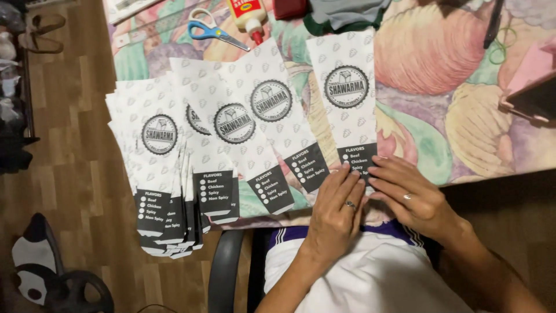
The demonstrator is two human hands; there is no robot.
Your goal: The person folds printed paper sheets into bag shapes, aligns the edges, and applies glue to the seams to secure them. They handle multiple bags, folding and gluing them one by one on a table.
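Several long white paper sleeves with a round black emblem and a black end panel lie side by side on the table. My left hand (337, 211) and my right hand (409, 194) both rest fingers-down on the black lower end of the rightmost paper sleeve (346, 98), at the table's near edge. Both hands are flat, gripping nothing, and each wears a ring. To the left lie two more single sleeves (272, 110), then a fanned stack of sleeves (162, 156) hanging over the table's left edge.
A colourful patterned tablecloth (440, 75) covers the table. Blue-handled scissors (211, 30) and a glue bottle (248, 14) lie at the far side, beside folded dark cloth (341, 14). A pink object (530, 87) sits at the right. Wooden floor and a chair arm (223, 272) are below left.
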